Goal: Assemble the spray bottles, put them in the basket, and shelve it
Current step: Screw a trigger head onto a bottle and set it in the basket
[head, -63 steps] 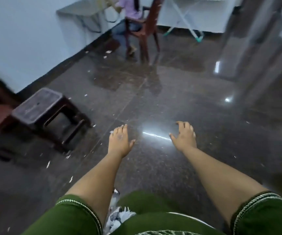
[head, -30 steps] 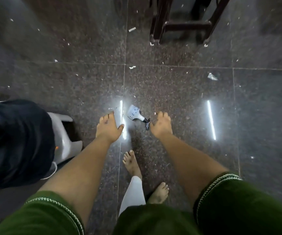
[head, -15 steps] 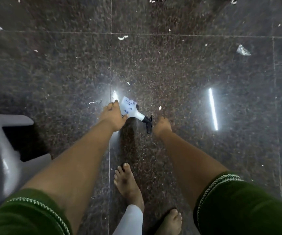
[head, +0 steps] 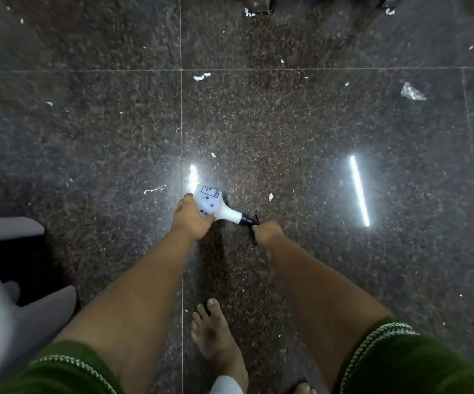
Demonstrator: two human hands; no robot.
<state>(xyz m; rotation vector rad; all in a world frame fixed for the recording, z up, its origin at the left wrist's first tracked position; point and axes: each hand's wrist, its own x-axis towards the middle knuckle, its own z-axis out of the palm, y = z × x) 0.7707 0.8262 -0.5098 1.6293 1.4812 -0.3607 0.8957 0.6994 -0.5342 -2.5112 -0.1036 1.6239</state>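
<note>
one white spray bottle (head: 215, 205) lies on its side on the dark speckled floor (head: 287, 123), its flat base pointing away from the person and its narrow neck pointing toward the right, where one black trigger sprayer head (head: 249, 220) sits on the neck. the left hand (head: 190, 220) is wrapped over the body of the bottle, fingers curled round the far side and thumb lying along the near side, so it grips the bottle. the right hand (head: 268, 234) is closed at the black sprayer head, fingers curled under and touching it; it appears to pinch the head, though the fingertips are hidden beneath the hand. blue print and small blue marks show on the bottle's white side. two bare forearms reach down from two dark green sleeves (head: 417, 362) edged with pale trim. two bare feet stand below the hands: one foot (head: 215, 334) in full view just right of a tile seam, the other only partly seen at the bottom edge. one grey plastic stool (head: 5, 302) stands at the left edge, well apart from the bottle. two bright strip-light reflections (head: 359, 190) lie on the floor, one just beside the bottle's base and one farther right. many small white scraps (head: 201, 77) are scattered over the tiles, too many and too small to count.
</note>
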